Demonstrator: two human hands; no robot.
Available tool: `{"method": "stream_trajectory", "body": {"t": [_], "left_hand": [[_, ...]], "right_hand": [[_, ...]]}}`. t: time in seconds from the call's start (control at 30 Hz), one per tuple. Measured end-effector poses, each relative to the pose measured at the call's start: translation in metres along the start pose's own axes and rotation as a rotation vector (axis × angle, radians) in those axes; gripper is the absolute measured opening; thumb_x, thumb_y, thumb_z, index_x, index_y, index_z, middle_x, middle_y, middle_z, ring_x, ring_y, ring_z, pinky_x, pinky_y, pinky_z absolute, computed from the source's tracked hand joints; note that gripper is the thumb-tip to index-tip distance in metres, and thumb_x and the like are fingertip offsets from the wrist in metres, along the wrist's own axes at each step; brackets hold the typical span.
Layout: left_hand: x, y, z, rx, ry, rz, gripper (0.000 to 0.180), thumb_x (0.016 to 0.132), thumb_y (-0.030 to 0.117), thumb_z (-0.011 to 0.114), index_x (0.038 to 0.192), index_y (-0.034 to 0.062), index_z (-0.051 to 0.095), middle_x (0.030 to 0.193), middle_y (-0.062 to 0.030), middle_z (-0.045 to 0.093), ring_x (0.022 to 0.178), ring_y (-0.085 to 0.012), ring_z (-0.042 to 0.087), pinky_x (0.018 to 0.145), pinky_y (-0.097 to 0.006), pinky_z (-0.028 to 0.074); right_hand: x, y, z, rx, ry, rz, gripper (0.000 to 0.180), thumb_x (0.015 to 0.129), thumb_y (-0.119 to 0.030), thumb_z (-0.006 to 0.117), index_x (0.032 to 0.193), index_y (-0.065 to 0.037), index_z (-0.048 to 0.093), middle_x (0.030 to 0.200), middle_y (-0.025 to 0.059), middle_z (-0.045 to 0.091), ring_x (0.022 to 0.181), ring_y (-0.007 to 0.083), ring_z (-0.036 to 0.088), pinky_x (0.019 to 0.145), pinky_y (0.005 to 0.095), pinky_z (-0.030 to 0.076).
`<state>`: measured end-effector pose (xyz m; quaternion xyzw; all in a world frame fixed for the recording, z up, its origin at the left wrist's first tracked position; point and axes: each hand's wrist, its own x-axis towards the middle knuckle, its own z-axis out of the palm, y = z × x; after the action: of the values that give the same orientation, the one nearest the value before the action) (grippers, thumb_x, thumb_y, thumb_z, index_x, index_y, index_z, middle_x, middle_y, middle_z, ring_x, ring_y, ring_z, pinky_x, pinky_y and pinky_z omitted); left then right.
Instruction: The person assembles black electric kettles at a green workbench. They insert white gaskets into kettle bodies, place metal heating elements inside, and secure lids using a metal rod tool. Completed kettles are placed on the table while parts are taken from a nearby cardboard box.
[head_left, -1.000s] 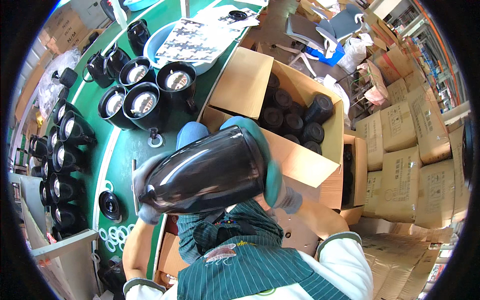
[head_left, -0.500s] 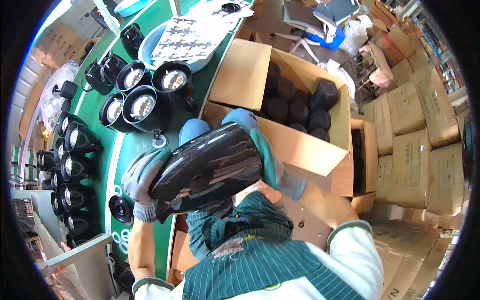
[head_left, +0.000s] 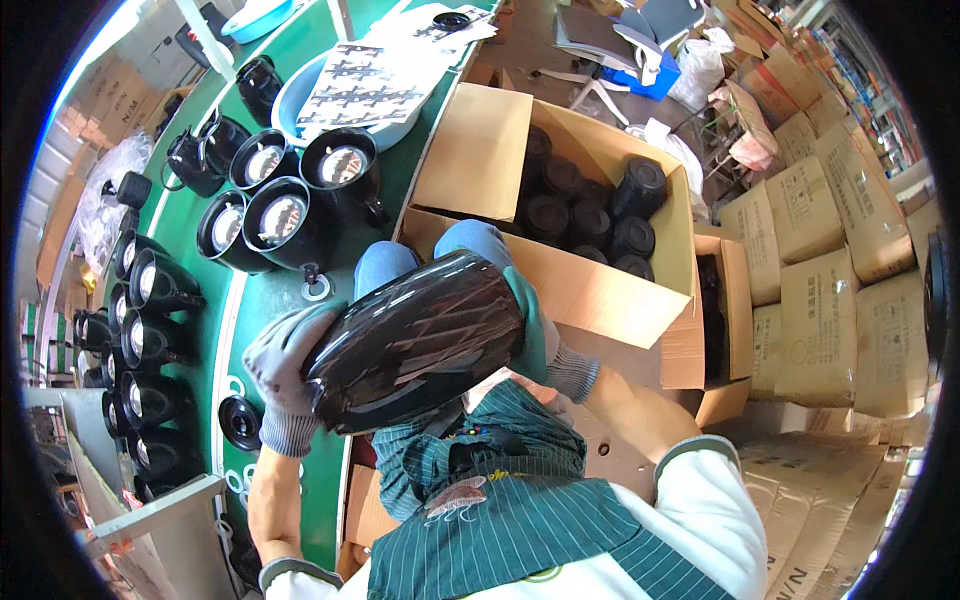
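I hold a large glossy black jug body [head_left: 420,335] tilted in front of my chest, its narrower end low at the left and its wider end up at the right. Gloved in grey, my left hand [head_left: 288,360] wraps around the left end, fingers closed on it. My right hand [head_left: 535,320], in a grey and teal glove, grips the opposite end; its fingertips are mostly hidden behind the jug. On the green bench [head_left: 270,320] beside my left hand lie a round black lid [head_left: 240,422] and several white rings [head_left: 236,478].
Several open black jugs [head_left: 278,218] stand at the bench's far part, near a blue basin [head_left: 305,85] with printed sheets on it. More jugs [head_left: 155,340] line the left. An open carton [head_left: 610,300] of black cylindrical pieces stands right, before stacked boxes [head_left: 815,320].
The jug has rolled slightly in my hands, and its left end sits a little lower. Both hands keep their hold, and my right wrist has shifted slightly left.
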<state>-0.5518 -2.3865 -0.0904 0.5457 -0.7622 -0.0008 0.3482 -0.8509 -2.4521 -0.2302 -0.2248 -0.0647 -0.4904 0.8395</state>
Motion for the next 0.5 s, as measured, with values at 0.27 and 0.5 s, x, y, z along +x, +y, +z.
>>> {"method": "stream_trajectory", "body": {"t": [0.27, 0.5], "left_hand": [[0.052, 0.057, -0.022, -0.663, -0.294, -0.115, 0.069, 0.074, 0.019, 0.083, 0.135, -0.005, 0.062, 0.131, -0.0227, 0.068, 0.118, -0.0323, 0.069, 0.104, -0.04, 0.051], [0.038, 0.062, -0.009, -0.694, -0.157, 0.117, 0.073, 0.08, 0.027, 0.068, 0.142, -0.0091, 0.055, 0.136, -0.026, 0.065, 0.129, -0.0388, 0.063, 0.115, -0.047, 0.041]], "right_hand": [[-0.023, -0.015, -0.032, -0.366, 0.23, 0.105, 0.073, 0.099, -0.023, 0.07, 0.159, -0.005, 0.032, 0.156, 0.0172, 0.046, 0.139, 0.0284, 0.051, 0.119, 0.0437, 0.041], [-0.014, -0.003, -0.021, -0.132, 0.213, 0.153, 0.073, 0.099, -0.036, 0.066, 0.159, -0.006, 0.034, 0.156, 0.0173, 0.046, 0.142, 0.0299, 0.048, 0.122, 0.0452, 0.037]]}}
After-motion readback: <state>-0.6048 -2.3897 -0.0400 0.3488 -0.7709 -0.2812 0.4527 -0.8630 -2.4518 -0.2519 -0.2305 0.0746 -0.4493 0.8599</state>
